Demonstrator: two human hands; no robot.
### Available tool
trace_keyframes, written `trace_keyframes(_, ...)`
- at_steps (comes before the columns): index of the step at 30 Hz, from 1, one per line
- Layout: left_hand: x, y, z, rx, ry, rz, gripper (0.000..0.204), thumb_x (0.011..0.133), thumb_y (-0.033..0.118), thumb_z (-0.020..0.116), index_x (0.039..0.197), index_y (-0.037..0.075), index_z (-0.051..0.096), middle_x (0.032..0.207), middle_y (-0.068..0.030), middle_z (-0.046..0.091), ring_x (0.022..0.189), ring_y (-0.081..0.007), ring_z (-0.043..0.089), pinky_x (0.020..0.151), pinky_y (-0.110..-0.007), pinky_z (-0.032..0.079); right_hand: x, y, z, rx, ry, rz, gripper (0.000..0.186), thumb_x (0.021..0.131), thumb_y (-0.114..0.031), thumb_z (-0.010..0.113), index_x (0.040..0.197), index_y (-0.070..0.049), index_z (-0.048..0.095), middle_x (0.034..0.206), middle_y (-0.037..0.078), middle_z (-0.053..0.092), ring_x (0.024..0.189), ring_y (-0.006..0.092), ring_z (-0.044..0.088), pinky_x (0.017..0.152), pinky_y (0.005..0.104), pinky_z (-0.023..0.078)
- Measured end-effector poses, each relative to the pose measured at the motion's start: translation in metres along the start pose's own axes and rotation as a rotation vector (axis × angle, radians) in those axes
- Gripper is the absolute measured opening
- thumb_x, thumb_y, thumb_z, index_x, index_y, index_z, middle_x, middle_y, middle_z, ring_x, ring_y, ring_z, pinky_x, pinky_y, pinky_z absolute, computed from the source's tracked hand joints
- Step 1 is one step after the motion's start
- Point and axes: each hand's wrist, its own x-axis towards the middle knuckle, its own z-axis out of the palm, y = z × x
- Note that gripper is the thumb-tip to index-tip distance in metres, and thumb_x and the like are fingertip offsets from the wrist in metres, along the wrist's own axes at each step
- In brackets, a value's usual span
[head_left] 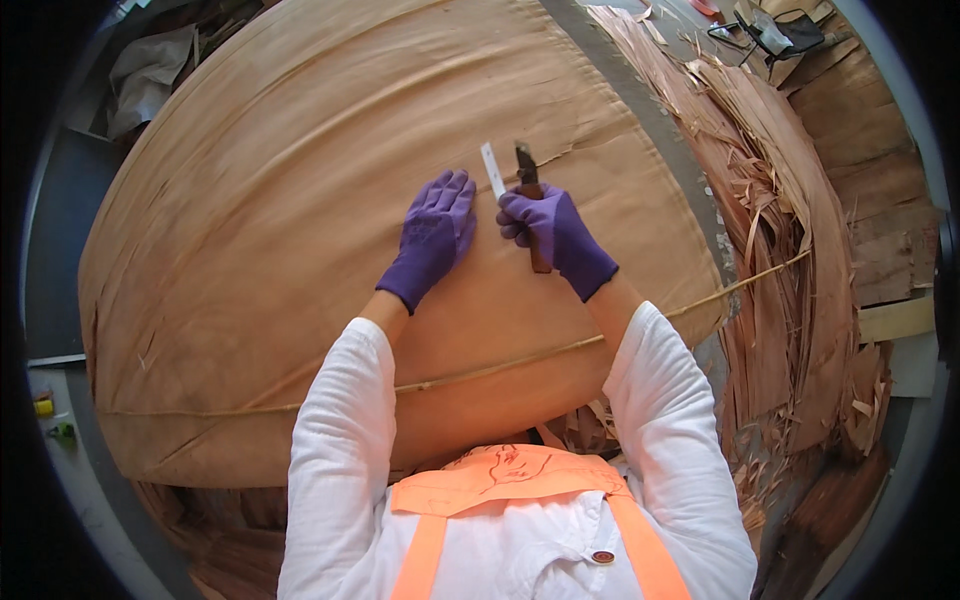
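Observation:
A large stack of tan wood veneer sheets (300, 200) spreads out before me, its top sheet rippled. My left hand (436, 232), in a purple glove, rests on it with the fingers stretched out and nothing held. Just to the right, my purple-gloved right hand (556, 232) is closed round a knife (527, 165) with a brown handle and a short dark blade pointing away from me. Between the thumb and fingers of that same hand a narrow white strip (490, 165) sticks up. A small dark split (555, 158) in the top sheet lies beyond the knife.
A long thin stick (500, 373) lies across the near part of the veneer. Torn veneer scraps (770, 230) are heaped along the right side, with more veneer sheets (850, 130) behind them. At the far right stands a black-framed chair (790, 35). Crumpled grey sheeting (150, 80) lies far left.

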Motion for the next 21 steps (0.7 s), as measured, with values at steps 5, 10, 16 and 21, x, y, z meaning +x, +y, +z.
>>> trace_keyframes(5,0.001,0.000,-0.002,-0.032,0.018,0.002,0.042,0.083,0.011,0.058,0.123,0.000,0.054,0.130,-0.0187,0.051,0.122,-0.0361,0.047,0.103,-0.043,0.038,0.002,0.007,-0.001,0.001,0.030,0.067,0.022,0.086,-0.014,0.064,0.099,0.000,0.054,0.077,0.008,0.062,0.058,0.0142,0.060,0.049,0.0249,0.046)
trace_keyframes(10,0.010,0.003,-0.004,-0.188,0.029,-0.066,0.043,0.080,0.008,0.058,0.123,0.001,0.055,0.129,-0.0166,0.053,0.117,-0.0353,0.050,0.097,-0.044,0.042,-0.004,0.006,-0.003,-0.002,0.068,0.099,0.022,0.087,-0.015,0.064,0.099,0.001,0.054,0.077,0.008,0.062,0.057,0.0136,0.059,0.049,0.0249,0.046)
trace_keyframes(16,0.021,0.005,-0.012,0.058,-0.124,0.115,0.049,0.076,0.009,0.058,0.125,0.005,0.056,0.130,-0.0092,0.054,0.104,-0.0288,0.054,0.087,-0.040,0.046,-0.009,0.009,-0.003,-0.119,0.045,0.116,0.019,0.085,-0.013,0.064,0.094,0.001,0.055,0.071,0.007,0.061,0.056,0.0127,0.058,0.048,0.0246,0.045)
trace_keyframes(21,0.025,0.010,-0.017,0.127,-0.208,0.157,0.053,0.076,0.014,0.059,0.128,0.007,0.054,0.133,-0.0069,0.053,0.102,-0.0261,0.053,0.087,-0.039,0.045,-0.001,0.001,-0.016,-0.286,0.021,0.049,0.021,0.082,-0.014,0.065,0.093,0.001,0.056,0.071,0.007,0.062,0.057,0.0145,0.060,0.048,0.0244,0.045)
